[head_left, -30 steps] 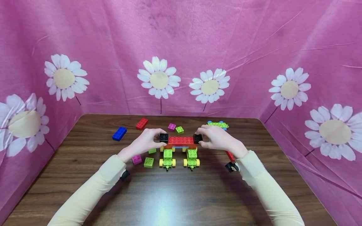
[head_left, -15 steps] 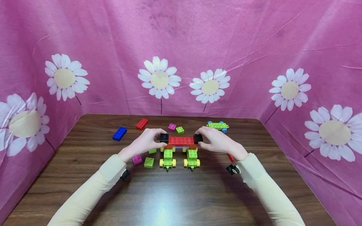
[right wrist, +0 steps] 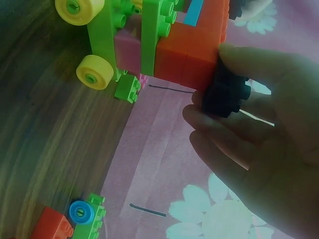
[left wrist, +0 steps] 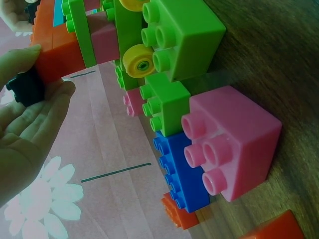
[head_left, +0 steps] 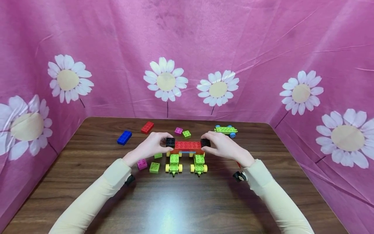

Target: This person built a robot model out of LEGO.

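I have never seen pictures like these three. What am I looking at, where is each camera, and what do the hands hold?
There is no machine here: a person works with two bare hands at a brown wooden table with pink flowered cloth around it.

The wide picture comes from a camera on the person's head, looking forward and down. The two close, tilted pictures come from cameras worn on each wrist.

In the middle stands a toy-brick model: red bricks on top of two green carts with yellow wheels. The left hand pinches a black brick at the model's left end; the right hand pinches another black brick at its right end. The wrist views show each black brick against the red end.

Loose pieces lie around: a blue brick, a red brick, small pink and green bricks, and a green cart with blue wheels.
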Available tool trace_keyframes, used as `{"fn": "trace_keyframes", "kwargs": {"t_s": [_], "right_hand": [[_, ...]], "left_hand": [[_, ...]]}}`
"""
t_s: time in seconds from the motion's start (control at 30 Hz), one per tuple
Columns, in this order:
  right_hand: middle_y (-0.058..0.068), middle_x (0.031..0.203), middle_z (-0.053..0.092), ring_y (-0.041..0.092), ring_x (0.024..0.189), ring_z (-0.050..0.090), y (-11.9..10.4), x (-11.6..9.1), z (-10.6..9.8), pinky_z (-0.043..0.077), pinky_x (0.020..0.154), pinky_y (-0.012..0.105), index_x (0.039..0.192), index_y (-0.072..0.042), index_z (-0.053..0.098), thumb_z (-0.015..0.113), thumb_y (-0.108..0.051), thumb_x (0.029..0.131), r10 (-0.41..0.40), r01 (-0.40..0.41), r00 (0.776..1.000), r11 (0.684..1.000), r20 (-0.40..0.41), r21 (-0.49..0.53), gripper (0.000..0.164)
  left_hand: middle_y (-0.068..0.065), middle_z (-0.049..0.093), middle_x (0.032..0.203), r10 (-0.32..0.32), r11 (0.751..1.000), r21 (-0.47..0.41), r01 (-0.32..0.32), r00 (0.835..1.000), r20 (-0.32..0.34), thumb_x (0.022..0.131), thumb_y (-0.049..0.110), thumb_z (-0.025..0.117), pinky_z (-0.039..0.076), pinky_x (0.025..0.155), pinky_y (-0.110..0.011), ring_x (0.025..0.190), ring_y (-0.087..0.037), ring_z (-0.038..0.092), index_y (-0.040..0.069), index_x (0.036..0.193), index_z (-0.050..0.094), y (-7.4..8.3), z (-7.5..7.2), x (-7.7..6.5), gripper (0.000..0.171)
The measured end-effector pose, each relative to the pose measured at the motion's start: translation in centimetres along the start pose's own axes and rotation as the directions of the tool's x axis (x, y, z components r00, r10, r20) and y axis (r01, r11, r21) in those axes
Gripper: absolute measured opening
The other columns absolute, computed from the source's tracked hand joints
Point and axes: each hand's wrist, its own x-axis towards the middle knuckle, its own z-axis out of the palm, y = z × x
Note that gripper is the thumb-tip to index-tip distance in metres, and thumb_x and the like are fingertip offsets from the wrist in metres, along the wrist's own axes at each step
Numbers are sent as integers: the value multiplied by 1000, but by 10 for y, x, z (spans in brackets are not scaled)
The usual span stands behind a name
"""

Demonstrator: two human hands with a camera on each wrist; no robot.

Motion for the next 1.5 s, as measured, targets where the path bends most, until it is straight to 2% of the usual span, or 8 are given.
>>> {"fn": "trace_keyframes", "kwargs": {"t_s": [0.3,0.6,0.87,1.03,1.27,1.5], "right_hand": [[4,98,67,18,77,62,-2,2,-3,52,72,31,119,-5,68,71,-30,91,-30,30,1000,999,2,-29,37],[3,96,67,7,72,53,-1,2,-1,51,69,27,119,-5,69,73,-29,90,-31,31,1000,998,4,-55,38],[4,96,66,7,70,53,-1,4,-1,50,69,26,119,-4,68,72,-28,90,-32,33,999,998,14,-47,38],[4,97,66,8,70,54,-1,4,-1,50,69,26,120,-4,68,72,-28,91,-35,35,999,999,17,-40,38],[5,99,67,17,74,60,0,2,-2,51,70,27,120,-4,67,71,-28,92,-26,26,999,1000,31,-9,38],[4,99,67,8,72,56,1,3,-1,51,69,26,121,-3,67,71,-30,91,-27,28,999,999,35,-20,40]], "left_hand": [[-5,73,92,20,1000,16,-20,1000,-5,84,13,78,58,74,-27,84,-16,69,6,107,69,0,0,3,25],[-4,73,91,17,999,28,-17,1000,-1,84,13,78,55,72,-24,82,-13,68,5,107,69,0,1,2,26],[-4,73,92,13,1000,16,-13,1000,1,84,14,78,55,73,-24,83,-14,68,6,109,69,-1,2,2,27],[-5,73,94,5,1000,18,-5,1000,3,85,15,77,55,73,-25,84,-14,68,6,111,68,-1,2,2,29],[-6,73,98,0,1000,19,0,1000,24,87,17,75,55,75,-26,88,-17,68,5,117,66,-2,1,-1,34],[-8,73,107,14,1000,-7,-14,1000,16,87,18,76,59,83,-36,95,-20,69,6,122,63,-7,-3,-7,39]]}}
